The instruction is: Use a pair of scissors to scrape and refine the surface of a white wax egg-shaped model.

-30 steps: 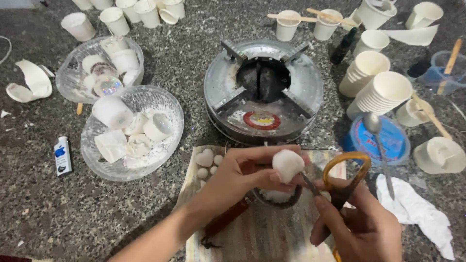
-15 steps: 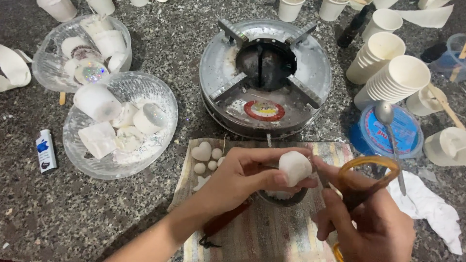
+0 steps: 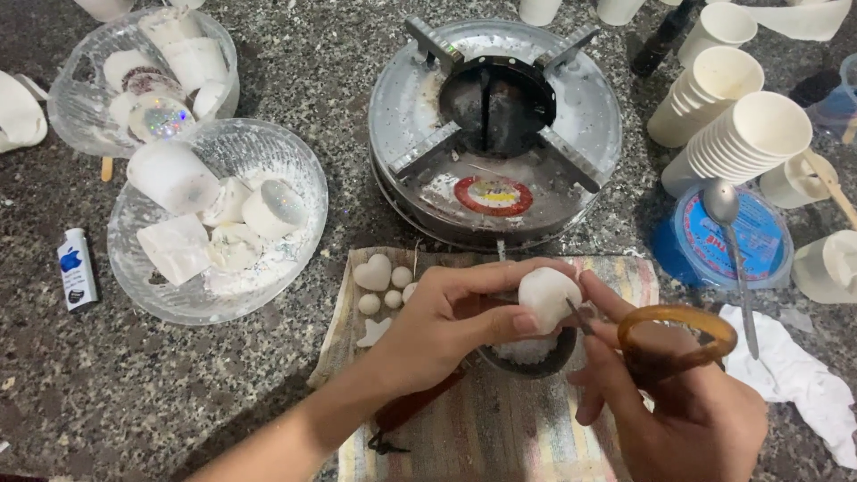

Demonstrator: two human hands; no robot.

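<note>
White lump: a rounded wax-like piece (image 3: 546,297) pinched in my left hand (image 3: 446,317), thumb below and fingertips curled over the top — closed tight on it, above a small dark pan (image 3: 527,355) on the striped cloth (image 3: 500,428).
Right fingers: my right hand (image 3: 674,411) is closed through the amber loop handles of the scissors (image 3: 665,337); their tip touches the lump's right side.
Change: since half a second ago both hands hold the same grip; the lump sits slightly turned, and the view has slid a little so the glass bowl of white pieces (image 3: 219,223) lies further left.
Left arm: my forearm comes in from the lower left, wrist bent inward.
Right arm: the wrist rises from the bottom edge, knuckles up.
Nearby: small white heart and balls (image 3: 382,281) on the cloth — the metal burner (image 3: 495,134) just beyond.
</note>
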